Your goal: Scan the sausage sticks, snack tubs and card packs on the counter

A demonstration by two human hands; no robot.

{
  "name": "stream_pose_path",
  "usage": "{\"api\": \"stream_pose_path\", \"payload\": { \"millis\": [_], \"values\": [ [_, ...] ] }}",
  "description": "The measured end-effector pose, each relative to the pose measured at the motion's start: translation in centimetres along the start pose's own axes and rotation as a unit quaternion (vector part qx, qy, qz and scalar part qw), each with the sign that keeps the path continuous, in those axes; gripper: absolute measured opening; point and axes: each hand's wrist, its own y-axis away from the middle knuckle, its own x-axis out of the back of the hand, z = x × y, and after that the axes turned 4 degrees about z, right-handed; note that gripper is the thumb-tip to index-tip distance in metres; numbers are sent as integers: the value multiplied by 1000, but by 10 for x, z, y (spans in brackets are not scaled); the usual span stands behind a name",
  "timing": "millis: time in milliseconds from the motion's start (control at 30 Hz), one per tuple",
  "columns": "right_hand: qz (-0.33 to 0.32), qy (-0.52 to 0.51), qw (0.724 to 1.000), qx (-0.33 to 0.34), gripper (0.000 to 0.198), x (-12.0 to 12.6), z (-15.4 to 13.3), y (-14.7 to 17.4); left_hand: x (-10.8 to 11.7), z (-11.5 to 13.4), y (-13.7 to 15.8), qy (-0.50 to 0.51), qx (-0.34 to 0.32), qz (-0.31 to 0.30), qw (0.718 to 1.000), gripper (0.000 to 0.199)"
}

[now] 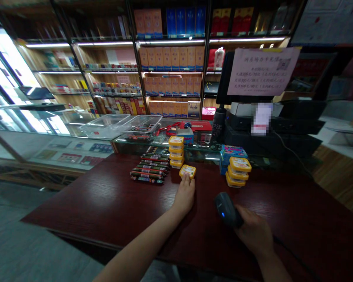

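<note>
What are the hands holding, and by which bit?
The right hand holds the dark scanner by its handle. The left hand touches a yellow tub; whether it grips can't be told.

Tub (187, 170): small, squarish, yellow rim, pale printed lid, closed. Single, sits flat, lid up, on dark red-brown tabletop (106, 203). Lies left of scanner (226, 209) and farther off, well apart. Scanner: black, handheld, rounded head, small blue light lit. Held by handle, head angled far-left. Dark cord trails off to near right. Lid print too small to read.
</note>
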Motion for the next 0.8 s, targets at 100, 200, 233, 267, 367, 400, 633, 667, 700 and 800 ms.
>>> {"api": "stream_pose_path", "payload": {
  "millis": [100,200,233,267,367,400,633,667,700,800],
  "values": [
    [-1,9,1000,-2,29,0,-1,0,-5,-5,-8,-6,-32,-15,999,44],
    [-5,11,1000,-1,29,0,-1,-1,-9,-11,-26,-14,-28,-31,999,50],
    [-7,9,1000,-1,29,0,-1,-1,-9,-13,-32,-15,-23,-36,999,50],
    [-10,7,1000,-2,28,0,-1,-2,-10,-14,-38,-14,-17,-40,999,51],
    [-25,5,1000,-17,29,0,-1,-3,-10,-16,-50,-1,-1,-44,999,49],
    [-30,7,999,-22,29,1,-1,-3,-9,-16,-52,7,3,-43,999,48],
    [-42,-10,998,-37,27,5,-5,-6,-1,-15,-47,94,-11,-15,995,44],
    [-45,-13,998,-39,26,6,-6,-7,2,-13,-47,115,-18,1,993,42],
    [-51,-12,998,-45,26,7,-7,-8,6,-10,-47,139,-29,20,990,40],
    [-70,4,994,-80,23,11,-9,-11,20,5,-56,218,-83,83,969,35]
  ]
}}
